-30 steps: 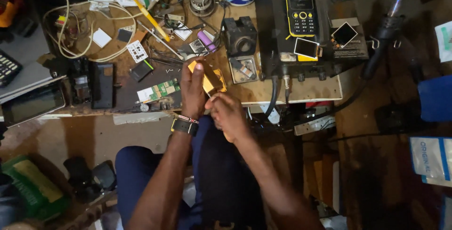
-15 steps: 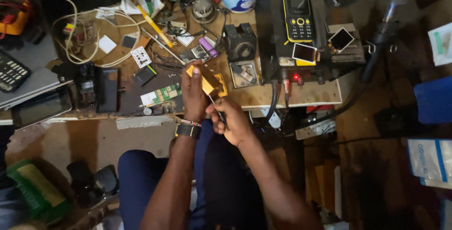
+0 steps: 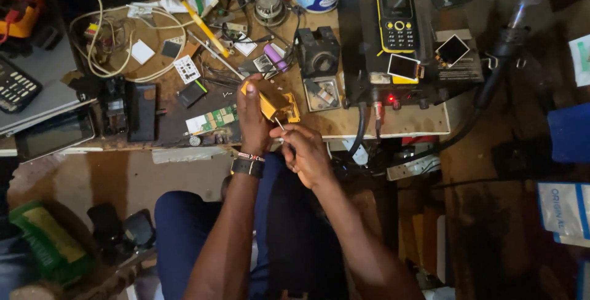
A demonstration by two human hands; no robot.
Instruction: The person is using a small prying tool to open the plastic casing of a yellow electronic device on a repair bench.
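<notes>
Head view, centre of the frame: the left hand is wrapped around a small yellow plastic phone casing, fingers closed on its left side, holding it just above the near edge of the cluttered wooden workbench. The casing's long axis runs from upper left to lower right, its lower-right end pointing toward the right hand. That hand sits just below and right of the casing — fingers pressed together in a pinch on a thin metal-tipped tool, likely a fine screwdriver. The tool's shaft slants up and left, its tip meeting or all but meeting the casing's lower edge; actual contact cannot be confirmed. The left hand is the holder, the right the nearer working hand. Upper right of centre, a black-and-yellow keypad phone lies on dark equipment, well apart from both hands.
</notes>
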